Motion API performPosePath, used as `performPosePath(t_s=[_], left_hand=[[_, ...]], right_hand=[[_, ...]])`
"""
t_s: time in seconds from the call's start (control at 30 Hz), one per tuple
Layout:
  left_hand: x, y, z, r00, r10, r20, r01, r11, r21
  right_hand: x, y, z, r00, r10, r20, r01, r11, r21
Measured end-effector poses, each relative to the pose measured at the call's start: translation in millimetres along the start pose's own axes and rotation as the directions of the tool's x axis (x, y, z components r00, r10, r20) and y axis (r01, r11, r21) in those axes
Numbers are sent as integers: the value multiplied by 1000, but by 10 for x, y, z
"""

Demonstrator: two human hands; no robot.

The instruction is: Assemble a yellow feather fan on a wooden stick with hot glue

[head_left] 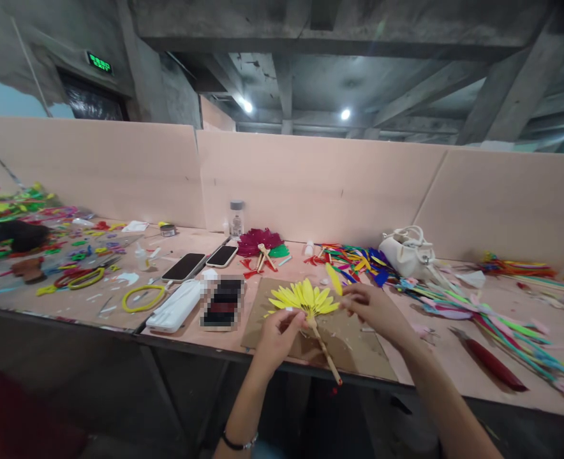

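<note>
Head view. The left grip (279, 333) is closed: thumb and fingers pinch the yellow feather fan (305, 297) at the point where the feathers meet the wooden stick (326, 354). The palm faces away from the camera, so the contact points on the far side of the stick are hidden.

The right grip (372, 307) is closed at the fingertips on the lower end of a single yellow feather (333, 279). This feather stands tilted just beside the right edge of the fan. The fingertips are small in the frame, and the exact pinch cannot be resolved.

The fan is held just above a brown cardboard sheet (363, 350) that lies at the near edge of the surface (454, 376). The stick slopes down and to the right, and its red tip passes beyond the surface edge.

Both forearms are cut off by the lower frame edge. A dark bracelet (238, 442) sits on the left wrist.

To the left of the cardboard sheet:
- a pixelated object that cannot be identified (222, 303);
- a white case (174, 307);
- two phones (200, 261), face up.

Behind the fan lies a magenta feather fan (259, 241), partly covered by loose pieces. A heap of coloured feathers (353, 258) lies beside a white handbag (406, 254). A red-handled tool (490, 363) lies to the right, well apart from the right grip.
</note>
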State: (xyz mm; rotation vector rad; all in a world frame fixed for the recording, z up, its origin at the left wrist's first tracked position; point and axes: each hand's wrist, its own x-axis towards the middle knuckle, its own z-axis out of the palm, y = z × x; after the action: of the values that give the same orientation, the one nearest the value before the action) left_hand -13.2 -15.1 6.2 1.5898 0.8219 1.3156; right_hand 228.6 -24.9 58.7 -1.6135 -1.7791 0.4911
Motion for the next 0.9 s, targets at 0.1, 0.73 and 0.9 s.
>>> performPosePath(t_s=[0.1, 0.73, 0.9], left_hand=[[-3, -16, -9, 1000, -11, 2, 11, 1000, 7], [-142, 175, -8, 974, 54, 219, -125, 937, 326], [-44, 164, 180, 992, 79, 96, -120, 803, 584]], right_hand=[[-212, -239, 364, 995, -78, 57, 49, 915, 399], [-577, -183, 843, 995, 55, -84, 8, 792, 610], [-628, 17, 786, 926, 232, -298, 57, 694, 717]])
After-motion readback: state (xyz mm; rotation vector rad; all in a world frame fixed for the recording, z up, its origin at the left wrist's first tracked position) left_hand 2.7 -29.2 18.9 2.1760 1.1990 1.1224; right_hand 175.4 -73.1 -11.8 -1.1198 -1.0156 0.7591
